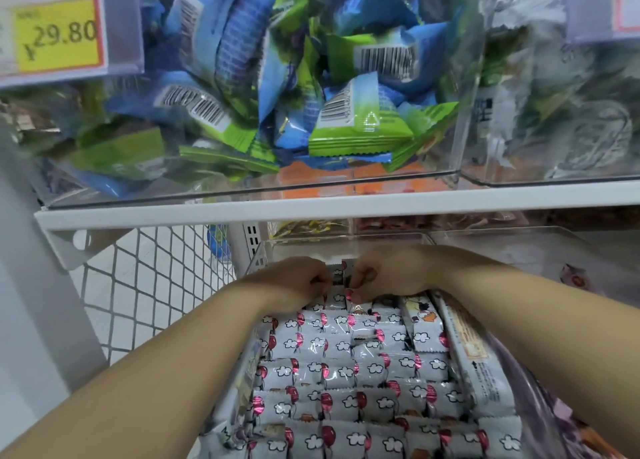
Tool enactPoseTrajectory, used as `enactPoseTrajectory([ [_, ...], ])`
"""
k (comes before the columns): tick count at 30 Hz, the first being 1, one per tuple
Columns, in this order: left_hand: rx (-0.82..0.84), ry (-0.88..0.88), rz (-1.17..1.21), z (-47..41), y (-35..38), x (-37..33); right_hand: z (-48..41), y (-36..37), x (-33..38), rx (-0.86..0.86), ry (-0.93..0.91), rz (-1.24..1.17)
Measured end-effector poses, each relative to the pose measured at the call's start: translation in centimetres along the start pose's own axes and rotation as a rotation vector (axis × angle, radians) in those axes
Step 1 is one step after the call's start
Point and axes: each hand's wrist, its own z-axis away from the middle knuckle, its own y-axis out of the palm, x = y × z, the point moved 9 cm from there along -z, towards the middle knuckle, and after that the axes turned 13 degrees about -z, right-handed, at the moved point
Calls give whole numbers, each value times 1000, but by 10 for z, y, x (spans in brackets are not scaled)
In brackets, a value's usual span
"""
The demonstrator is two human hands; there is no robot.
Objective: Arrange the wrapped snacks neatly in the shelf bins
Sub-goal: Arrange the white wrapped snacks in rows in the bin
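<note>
Both grips are clenched on one snack: the left grip (294, 280) and the right grip (388, 275) pinch opposite ends of a balloon-print packet (337, 274) at the far end of the clear lower bin (258, 261). Back from the grips, toward the elbows, the bin is packed with tidy rows of matching packets (346, 368). Wedging it in hard would likely buckle the row just beneath the grips, and raised wrists could knock the shelf edge (311, 209) above, where an upper bin (207, 195) holds blue and green packets (346, 122) in a loose heap.
</note>
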Motion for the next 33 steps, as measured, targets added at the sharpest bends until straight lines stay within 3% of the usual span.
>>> enactPoseTrajectory([
  [7, 140, 36, -20, 1, 7, -3, -5, 12, 4, 59, -26, 131],
  [11, 147, 12, 10, 4, 4, -2, 3, 5, 4, 55, -17, 92],
  [16, 84, -45, 57, 18, -13, -3, 45, -34, 15, -230, -112, -167],
  [24, -134, -18, 184, 62, -34, -72, 154, -44, -15, -611, 34, -222],
  [28, -136, 39, 167, 67, -24, -104, 173, -13, -7, -550, -41, -275],
  [33, -99, 66, -233, 65, -16, -129, 173, 19, -9, -387, 65, -45],
])
